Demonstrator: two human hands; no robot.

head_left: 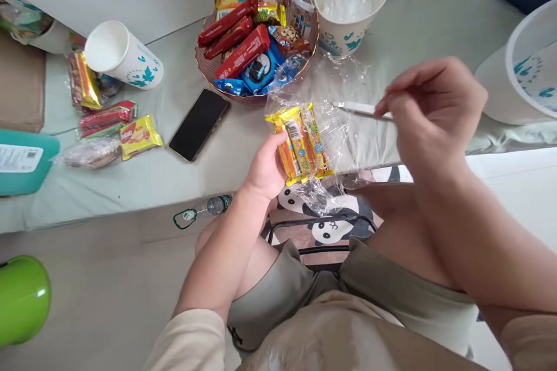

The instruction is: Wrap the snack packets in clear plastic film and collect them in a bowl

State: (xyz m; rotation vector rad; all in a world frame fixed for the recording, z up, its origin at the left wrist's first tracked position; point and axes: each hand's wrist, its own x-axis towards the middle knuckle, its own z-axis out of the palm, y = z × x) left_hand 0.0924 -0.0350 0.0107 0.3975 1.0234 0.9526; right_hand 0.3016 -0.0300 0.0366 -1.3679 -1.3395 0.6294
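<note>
My left hand (268, 169) is closed around the near left side of several yellow snack packets (300, 145). Clear crinkled plastic wrap (348, 133) lies loosely around them and spreads to the right. My right hand (430, 110) is raised to the right of the wrap, its fingers pinched together. At those fingertips is a slim white-handled knife (359, 108), its thin end pointing left over the wrap. Just beyond the packets stands a gold-rimmed bowl (202, 72), heaped with red, blue and yellow wrapped snacks (243, 52).
A black phone (199, 124) lies left of the bowl. Paper cups (141, 66) stand around, one (352, 35) holding clear plastic scraps. Loose snacks (141, 137) and a teal package (26, 162) sit at left. The table's front edge runs above my lap; a green bin (21, 301) is lower left.
</note>
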